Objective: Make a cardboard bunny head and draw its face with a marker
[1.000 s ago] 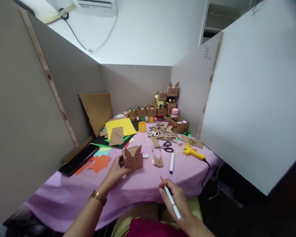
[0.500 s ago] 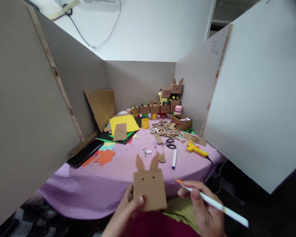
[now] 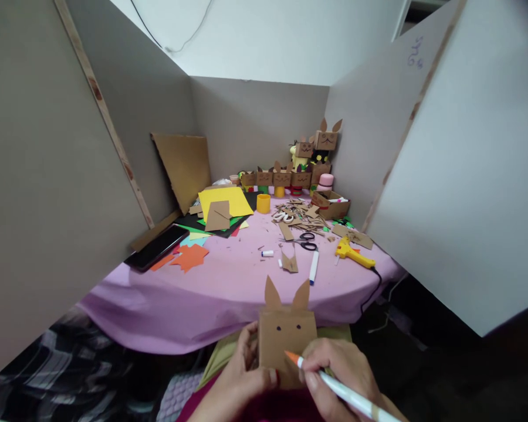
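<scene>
My left hand (image 3: pixel 240 387) grips a small brown cardboard box (image 3: pixel 286 334) with two rabbit ears and two dot eyes, held upright over my lap below the table edge. My right hand (image 3: pixel 341 375) is closed round a white marker (image 3: pixel 338 390) with an orange tip. The tip touches the box face just below the eyes.
A table with a purple cloth (image 3: pixel 229 293) carries a capped marker (image 3: pixel 314 272), scissors (image 3: pixel 307 240), a yellow glue gun (image 3: pixel 352 253), a dark phone (image 3: pixel 157 247), coloured paper (image 3: pixel 224 202), cardboard scraps and a row of finished rabbit boxes (image 3: pixel 286 176). Partition boards enclose three sides.
The rabbit box has come off the table to my lap in my left hand. My right hand brought the orange marker tip onto its face. The view tilted down.
</scene>
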The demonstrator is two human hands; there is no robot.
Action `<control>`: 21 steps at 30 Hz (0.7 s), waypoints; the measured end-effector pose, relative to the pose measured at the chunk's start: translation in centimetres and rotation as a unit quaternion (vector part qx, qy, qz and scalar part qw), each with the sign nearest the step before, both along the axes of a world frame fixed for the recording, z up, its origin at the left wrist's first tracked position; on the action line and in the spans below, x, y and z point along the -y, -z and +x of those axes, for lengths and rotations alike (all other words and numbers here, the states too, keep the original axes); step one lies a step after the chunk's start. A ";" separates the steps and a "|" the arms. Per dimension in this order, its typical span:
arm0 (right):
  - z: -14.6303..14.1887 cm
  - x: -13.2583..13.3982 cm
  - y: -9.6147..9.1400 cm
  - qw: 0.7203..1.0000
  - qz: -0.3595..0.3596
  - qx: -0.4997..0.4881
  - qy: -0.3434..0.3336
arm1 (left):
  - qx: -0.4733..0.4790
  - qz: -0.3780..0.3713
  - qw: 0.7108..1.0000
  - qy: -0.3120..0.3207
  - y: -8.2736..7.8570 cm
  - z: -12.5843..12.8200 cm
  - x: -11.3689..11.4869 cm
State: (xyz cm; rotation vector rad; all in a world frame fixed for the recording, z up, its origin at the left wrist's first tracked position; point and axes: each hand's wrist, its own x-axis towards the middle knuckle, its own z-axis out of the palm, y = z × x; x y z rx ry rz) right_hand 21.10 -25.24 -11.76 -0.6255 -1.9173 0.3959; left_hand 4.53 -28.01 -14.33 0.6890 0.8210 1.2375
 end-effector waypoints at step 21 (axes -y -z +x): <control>-0.4 -1.1 0.5 0.998 0.037 0.045 0.006 | 0.000 0.053 0.999 0.007 1.7 -0.8 -0.7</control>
